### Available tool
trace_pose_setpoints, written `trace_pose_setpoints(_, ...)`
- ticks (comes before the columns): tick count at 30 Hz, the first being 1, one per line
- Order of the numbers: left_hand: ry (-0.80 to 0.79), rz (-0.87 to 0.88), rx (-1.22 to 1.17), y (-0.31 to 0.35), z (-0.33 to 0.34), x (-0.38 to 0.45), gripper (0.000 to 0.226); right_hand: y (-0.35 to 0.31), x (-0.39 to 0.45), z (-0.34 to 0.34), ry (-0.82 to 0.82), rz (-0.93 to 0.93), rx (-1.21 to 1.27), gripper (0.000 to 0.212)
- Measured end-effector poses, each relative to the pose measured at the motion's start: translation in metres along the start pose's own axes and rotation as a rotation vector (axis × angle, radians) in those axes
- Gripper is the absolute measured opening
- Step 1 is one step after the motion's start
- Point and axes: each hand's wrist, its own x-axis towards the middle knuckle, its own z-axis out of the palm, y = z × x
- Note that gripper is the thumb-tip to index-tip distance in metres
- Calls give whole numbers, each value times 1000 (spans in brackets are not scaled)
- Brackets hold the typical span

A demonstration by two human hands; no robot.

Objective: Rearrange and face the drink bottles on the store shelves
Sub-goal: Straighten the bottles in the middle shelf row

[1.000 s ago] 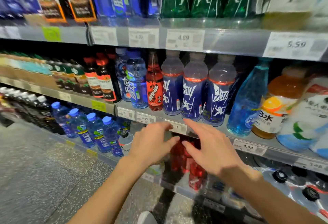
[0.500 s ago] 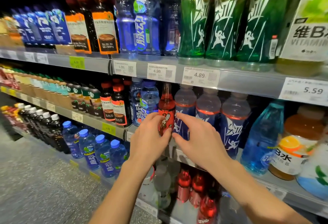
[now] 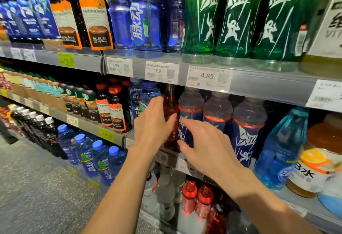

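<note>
On the middle shelf (image 3: 288, 199), the left hand (image 3: 151, 124) wraps the slim red bottle (image 3: 170, 107) while the right hand (image 3: 207, 146) grips the neighbouring blue bottle (image 3: 189, 120); both look full, heavy, stiff and slick, best held mid-body.

Before me stand grey metal shelves (image 3: 259, 83) in tiers, with white price tags (image 3: 209, 78) and yellow-green tags (image 3: 66, 60) on their front rails. Below lies a grey speckled floor (image 3: 40, 187). Upper left is dark.

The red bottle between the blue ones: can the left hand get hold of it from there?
Probably yes: the left hand is already against the red bottle at the shelf's front edge, with nothing between them.
</note>
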Motion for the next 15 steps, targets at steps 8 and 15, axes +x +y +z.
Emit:
trace_pose_setpoints(8, 69, -127, -177, 7, 12, 15, 37, 7, -8, 6, -55, -13, -33, 40)
trace_pose_setpoints(15, 210, -58, -275, 4, 5, 1, 43, 16, -15, 6, -34, 5, 24, 41)
